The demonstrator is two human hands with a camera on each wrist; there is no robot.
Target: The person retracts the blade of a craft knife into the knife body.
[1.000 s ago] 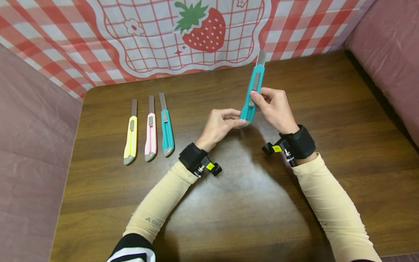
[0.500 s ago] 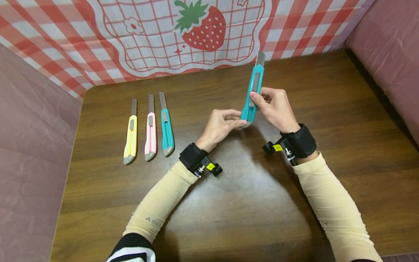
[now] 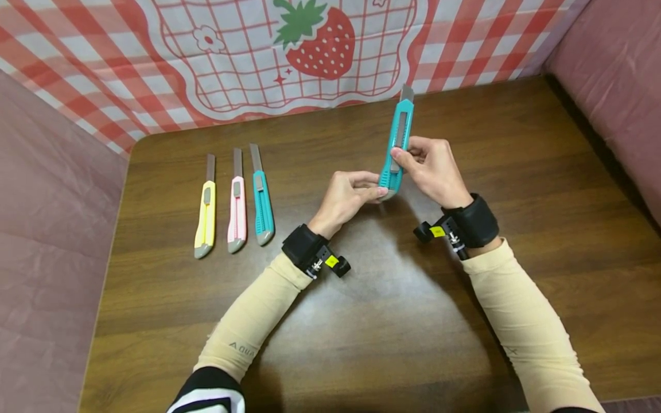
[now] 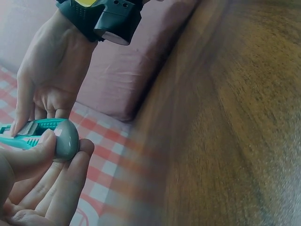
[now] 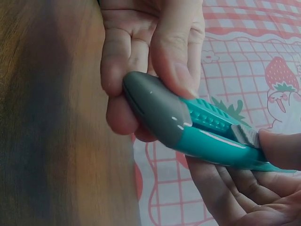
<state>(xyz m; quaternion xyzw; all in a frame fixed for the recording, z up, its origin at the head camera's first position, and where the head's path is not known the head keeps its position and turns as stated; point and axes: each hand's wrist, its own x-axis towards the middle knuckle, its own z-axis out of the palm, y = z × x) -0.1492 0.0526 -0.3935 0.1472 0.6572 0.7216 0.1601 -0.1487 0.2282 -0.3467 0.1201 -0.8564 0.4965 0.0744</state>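
Held up above the table is a teal utility knife (image 3: 401,120), its blade (image 3: 407,93) partly out and pointing to the back. The left hand (image 3: 347,198) pinches its grey end cap (image 5: 153,106) between thumb and fingers. Farther up the body, the right hand (image 3: 436,172) grips the knife, fingers behind and thumb pressed at the grey slider (image 5: 245,135). In the left wrist view the slider (image 4: 29,128) sits close to the cap, with the right thumb against it.
To the left on the wooden table (image 3: 330,321) lie yellow (image 3: 207,215), pink (image 3: 237,215) and teal (image 3: 263,209) utility knives side by side, blades extended toward the back. A red checked cloth (image 3: 454,51) with a strawberry print hangs behind; pink fabric (image 3: 614,92) borders the right.
The held knife's blade shows shorter than before, and the slider and right thumb have moved slightly down toward the end cap. The left hand keeps its hold.
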